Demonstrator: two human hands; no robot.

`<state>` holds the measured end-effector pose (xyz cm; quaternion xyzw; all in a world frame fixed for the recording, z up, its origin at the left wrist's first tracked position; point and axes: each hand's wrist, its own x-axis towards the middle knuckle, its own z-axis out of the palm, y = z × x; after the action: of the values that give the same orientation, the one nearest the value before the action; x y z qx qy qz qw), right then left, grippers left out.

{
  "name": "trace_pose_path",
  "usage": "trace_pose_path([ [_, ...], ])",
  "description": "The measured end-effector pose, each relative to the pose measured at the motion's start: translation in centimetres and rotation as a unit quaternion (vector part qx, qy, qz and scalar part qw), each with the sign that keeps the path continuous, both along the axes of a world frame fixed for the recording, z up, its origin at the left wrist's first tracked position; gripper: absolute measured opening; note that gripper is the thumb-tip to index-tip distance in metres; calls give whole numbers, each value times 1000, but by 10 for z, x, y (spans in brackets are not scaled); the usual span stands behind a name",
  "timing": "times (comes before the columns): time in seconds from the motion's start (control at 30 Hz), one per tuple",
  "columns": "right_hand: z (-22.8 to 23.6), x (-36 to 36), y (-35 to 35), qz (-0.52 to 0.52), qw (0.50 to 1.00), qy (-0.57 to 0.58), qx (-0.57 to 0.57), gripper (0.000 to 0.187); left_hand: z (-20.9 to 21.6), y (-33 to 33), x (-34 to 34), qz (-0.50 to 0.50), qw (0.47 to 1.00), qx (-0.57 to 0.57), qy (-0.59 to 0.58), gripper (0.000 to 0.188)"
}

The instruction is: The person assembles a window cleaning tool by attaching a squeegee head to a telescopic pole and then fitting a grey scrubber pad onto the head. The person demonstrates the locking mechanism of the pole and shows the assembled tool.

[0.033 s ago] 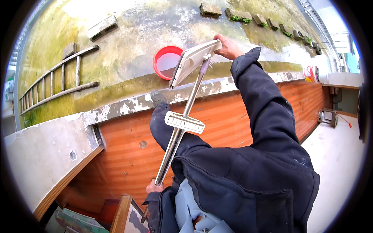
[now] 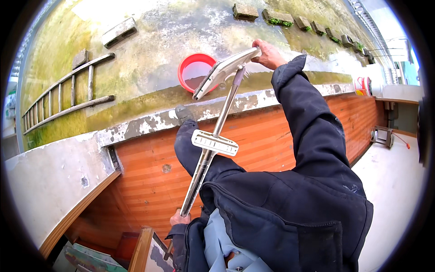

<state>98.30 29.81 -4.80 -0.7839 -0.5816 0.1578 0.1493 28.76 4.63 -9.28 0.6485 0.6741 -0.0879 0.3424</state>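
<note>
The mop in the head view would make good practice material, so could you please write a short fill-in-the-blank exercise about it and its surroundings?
1. Of the right hand and the left hand, the one at the broad white mop head is the ____ one.
2. The rim of the round basin by that head is coloured ____.
3. The ladder lies toward the ____ side of the picture.

Missing words: right; red; left.

Wooden ladder (image 2: pixel 73 90) on mossy ground (image 2: pixel 147 68), pale hollow block (image 2: pixel 118 32), row of weedy blocks (image 2: pixel 278 16)
</note>
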Motion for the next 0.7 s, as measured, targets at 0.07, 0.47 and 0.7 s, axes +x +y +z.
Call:
trace_pose_path([
  [0.07, 8, 4, -8, -14, 1000, -6, -19, 39, -2, 2, 0, -9, 1000, -10, 19, 23],
  [0.47, 12, -10, -29, -78, 990, -113, 32, 29, -4, 1, 2, -16, 1000, -7, -3, 22],
  [0.7, -40, -31, -12, -207, 977, 24, -34, 49, 9, 4, 0, -44, 998, 25, 24, 21],
])
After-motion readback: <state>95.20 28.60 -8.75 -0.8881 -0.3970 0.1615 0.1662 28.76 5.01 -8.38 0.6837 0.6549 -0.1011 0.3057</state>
